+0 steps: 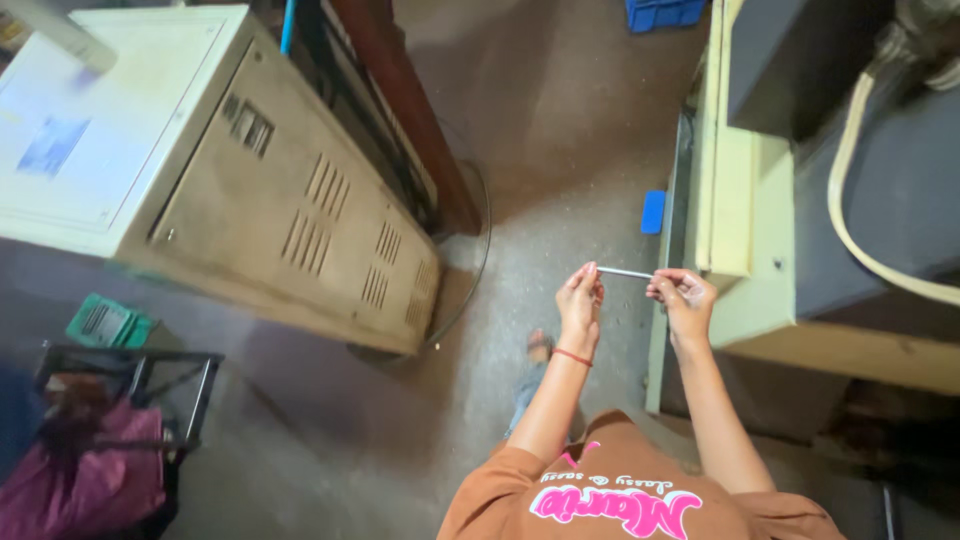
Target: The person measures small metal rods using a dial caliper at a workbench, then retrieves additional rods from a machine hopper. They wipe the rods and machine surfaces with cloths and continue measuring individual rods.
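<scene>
Plainly, a thin silver rod is held level between two raised hands, above the grey concrete floor. The left hand is closed on the rod's left end, its fingers pinched together around the tip; a red band is worn on that wrist. The right hand is clamped on the right end, with the fingers curled in over it, so that only the middle stretch of the rod is seen bare between the two grips. Both forearms are reached up from the near edge, where an orange-brown shirt with pink lettering is seen.

Just right of the hands, a pale green machine housing is stood, and a cream hose is draped over the dark body behind it. A small blue block is set on the floor at the foot of that housing, a little beyond the rod. On the left, a beige metal cabinet with louvred vents is placed, well apart from the hands. At the near left, a green crate, a dark metal frame and a magenta cloth bundle are grouped. A blue crate is partly seen at the far edge. Below the left wrist a sandalled foot is shown on the floor
</scene>
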The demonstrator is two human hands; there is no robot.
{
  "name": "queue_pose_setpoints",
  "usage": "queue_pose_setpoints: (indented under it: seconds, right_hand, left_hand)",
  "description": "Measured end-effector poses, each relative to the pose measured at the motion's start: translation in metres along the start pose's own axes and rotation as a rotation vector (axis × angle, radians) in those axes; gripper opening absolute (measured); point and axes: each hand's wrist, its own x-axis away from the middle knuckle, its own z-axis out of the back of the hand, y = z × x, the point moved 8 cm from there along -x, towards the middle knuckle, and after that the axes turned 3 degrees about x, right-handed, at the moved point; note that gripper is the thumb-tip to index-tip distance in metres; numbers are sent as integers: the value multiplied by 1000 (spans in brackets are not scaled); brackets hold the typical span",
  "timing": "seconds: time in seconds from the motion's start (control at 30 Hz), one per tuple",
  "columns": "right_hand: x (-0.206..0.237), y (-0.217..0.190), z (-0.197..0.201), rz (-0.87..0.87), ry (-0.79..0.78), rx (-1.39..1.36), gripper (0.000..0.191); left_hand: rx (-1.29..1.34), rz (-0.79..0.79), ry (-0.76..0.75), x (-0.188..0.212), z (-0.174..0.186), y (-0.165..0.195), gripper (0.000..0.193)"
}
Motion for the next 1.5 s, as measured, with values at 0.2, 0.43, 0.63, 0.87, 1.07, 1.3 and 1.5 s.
queue_pose_setpoints:
  seconds: [0.2, 0.43, 0.63, 0.87, 1.07, 1.3, 1.5]
  right_hand:
    - [-155, 33, -49, 36, 60, 97, 10]
    - [-317, 52, -71, 29, 207, 127, 11]
    - [-459, 94, -119, -29, 49, 67, 26]
    - [-691, 116, -173, 72, 17, 196, 28]
    - [-854, 120, -206, 74, 197, -108, 28]
    - [-1042, 184, -239, -258, 331, -345, 26]
    - [-1243, 212, -277, -304, 388, -582, 22]
  left_hand:
    - [-17, -3, -40, -166, -70, 32, 16]
    - [-111, 32, -109, -326, -162, 49, 16]
    - [-264, 62, -91, -473, -199, 51, 20]
    - [-354, 72, -154, -688, -303, 69, 21]
    - [-352, -24, -313, -831, -378, 98, 17]
    - [-367, -110, -478, -995, -447, 109, 14]
    - [-426, -131, -553, -1182, -559, 126, 17]
